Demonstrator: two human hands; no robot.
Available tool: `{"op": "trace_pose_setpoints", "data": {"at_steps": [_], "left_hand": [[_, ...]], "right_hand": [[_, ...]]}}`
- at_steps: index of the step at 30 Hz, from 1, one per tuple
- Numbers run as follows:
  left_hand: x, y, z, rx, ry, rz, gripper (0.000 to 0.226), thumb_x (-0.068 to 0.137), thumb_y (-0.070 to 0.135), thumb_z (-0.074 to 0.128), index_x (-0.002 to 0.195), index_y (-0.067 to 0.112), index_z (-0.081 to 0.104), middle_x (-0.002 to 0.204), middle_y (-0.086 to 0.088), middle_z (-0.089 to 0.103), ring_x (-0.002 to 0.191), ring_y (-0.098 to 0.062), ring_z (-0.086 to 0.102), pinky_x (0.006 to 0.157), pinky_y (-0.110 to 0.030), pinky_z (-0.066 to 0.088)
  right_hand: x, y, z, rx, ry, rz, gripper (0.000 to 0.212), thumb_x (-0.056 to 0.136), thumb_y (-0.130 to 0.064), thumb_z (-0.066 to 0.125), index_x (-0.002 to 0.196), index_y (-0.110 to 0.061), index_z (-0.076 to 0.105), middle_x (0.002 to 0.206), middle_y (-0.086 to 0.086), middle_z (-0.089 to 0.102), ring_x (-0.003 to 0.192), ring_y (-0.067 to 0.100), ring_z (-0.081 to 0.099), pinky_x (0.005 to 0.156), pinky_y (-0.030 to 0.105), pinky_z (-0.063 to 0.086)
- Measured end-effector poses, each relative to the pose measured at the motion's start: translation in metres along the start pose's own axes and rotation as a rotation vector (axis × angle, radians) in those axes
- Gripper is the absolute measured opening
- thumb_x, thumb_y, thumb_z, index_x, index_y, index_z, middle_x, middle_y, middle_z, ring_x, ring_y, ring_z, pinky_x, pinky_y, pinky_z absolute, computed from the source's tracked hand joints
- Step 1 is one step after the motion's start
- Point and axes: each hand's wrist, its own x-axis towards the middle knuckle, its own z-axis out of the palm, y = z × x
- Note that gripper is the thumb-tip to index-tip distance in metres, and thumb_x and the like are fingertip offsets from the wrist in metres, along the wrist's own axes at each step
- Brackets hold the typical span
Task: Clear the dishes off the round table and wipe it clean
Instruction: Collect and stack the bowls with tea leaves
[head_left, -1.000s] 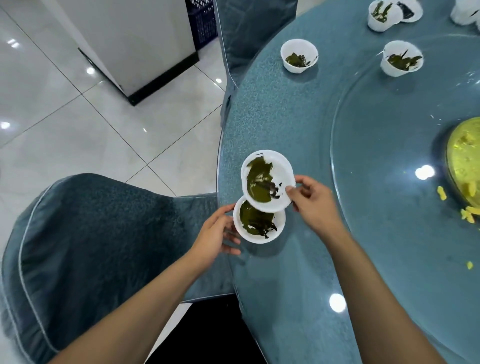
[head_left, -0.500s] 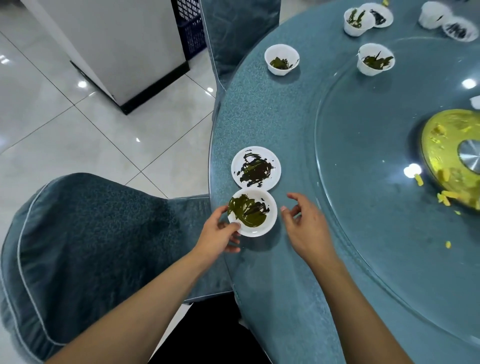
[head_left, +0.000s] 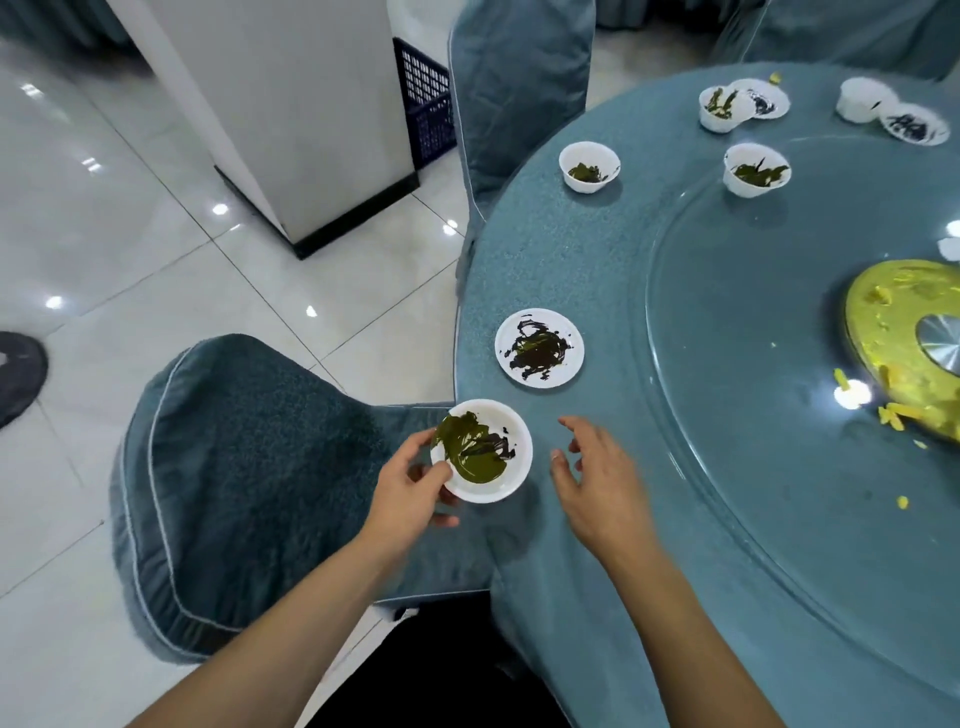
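Observation:
My left hand (head_left: 410, 486) grips a white bowl (head_left: 485, 457) smeared with green and dark residue at the near edge of the round blue table (head_left: 597, 270). My right hand (head_left: 597, 478) hovers beside the bowl with its fingers spread, holding nothing. A white saucer (head_left: 539, 347) with dark smears lies flat on the table just beyond the bowl. Farther away stand a white cup (head_left: 589, 166) and another white cup (head_left: 757, 170), both with green remains. A further cup and saucer pair (head_left: 737, 106) sits at the far edge.
A glass turntable (head_left: 779, 364) covers the table's middle and carries a yellow dish (head_left: 904, 343) with yellow scraps around it. Two blue covered chairs stand by the table, one at my left (head_left: 234, 478) and one at the far side (head_left: 519, 78). A white pillar (head_left: 291, 114) and a dark crate (head_left: 423, 98) are behind.
My right hand set the saucer down flat on the table and let go of it. My left hand closed around the bowl and drew it toward the table's edge.

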Motion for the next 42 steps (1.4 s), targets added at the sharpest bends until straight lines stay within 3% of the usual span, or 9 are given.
{"op": "trace_pose_setpoints", "data": {"at_steps": [4,9,13,17,31,36,42], "left_hand": [[-0.033,0.004,-0.041,-0.060,0.087,0.036,0.037,0.100,0.009,0.058,0.129,0.032,0.059,0.104,-0.013,0.070,0.066,-0.020,0.070,0.057,-0.041,0.062],[-0.066,0.017,-0.098,-0.151,0.184,0.070,0.036,0.101,0.010,0.057,0.125,0.037,0.058,0.103,-0.010,0.071,0.073,-0.024,0.071,0.059,-0.040,0.062],[-0.082,0.027,-0.152,-0.186,0.287,0.094,0.034,0.101,0.015,0.059,0.126,0.038,0.054,0.110,-0.001,0.068,0.087,-0.028,0.072,0.057,-0.036,0.062],[-0.091,0.031,-0.217,-0.233,0.329,0.104,0.038,0.101,0.014,0.059,0.133,0.036,0.054,0.105,-0.007,0.070,0.084,-0.031,0.073,0.059,-0.040,0.063],[-0.086,0.020,-0.457,-0.264,0.268,0.113,0.037,0.095,0.010,0.059,0.126,0.030,0.062,0.080,-0.013,0.068,0.067,-0.024,0.070,0.056,-0.037,0.059],[-0.064,0.022,-0.500,-0.277,0.243,0.079,0.036,0.095,0.009,0.059,0.122,0.031,0.063,0.075,-0.014,0.069,0.070,-0.026,0.070,0.057,-0.038,0.059],[-0.009,0.056,-0.522,-0.233,0.183,0.078,0.035,0.095,0.008,0.057,0.121,0.031,0.064,0.083,-0.018,0.069,0.072,-0.027,0.070,0.057,-0.037,0.059]], "right_hand": [[-0.004,-0.039,0.012,-0.072,0.057,-0.145,0.041,0.092,-0.026,0.060,0.132,-0.018,0.059,0.111,0.006,0.062,0.097,0.030,0.061,0.088,0.045,0.051],[-0.011,-0.099,0.027,-0.139,0.078,-0.290,0.042,0.088,-0.033,0.054,0.127,-0.021,0.061,0.115,0.003,0.060,0.098,0.028,0.060,0.084,0.045,0.052],[-0.014,-0.147,0.049,-0.164,0.071,-0.371,0.039,0.089,-0.029,0.060,0.128,-0.023,0.059,0.124,0.001,0.058,0.107,0.027,0.059,0.090,0.044,0.051],[-0.022,-0.205,0.076,-0.178,0.097,-0.414,0.041,0.088,-0.026,0.068,0.129,-0.024,0.060,0.129,0.001,0.058,0.113,0.025,0.057,0.096,0.044,0.047],[-0.065,-0.409,0.195,-0.139,0.076,-0.321,0.042,0.097,-0.031,0.058,0.138,-0.030,0.047,0.143,-0.002,0.046,0.128,0.020,0.044,0.109,0.042,0.038],[-0.052,-0.446,0.217,-0.192,0.065,-0.281,0.043,0.099,-0.034,0.053,0.141,-0.032,0.044,0.148,-0.004,0.043,0.135,0.020,0.040,0.114,0.041,0.032],[0.003,-0.466,0.232,-0.205,0.104,-0.233,0.042,0.096,-0.034,0.054,0.138,-0.029,0.049,0.141,-0.001,0.049,0.128,0.022,0.046,0.109,0.042,0.038]]}}
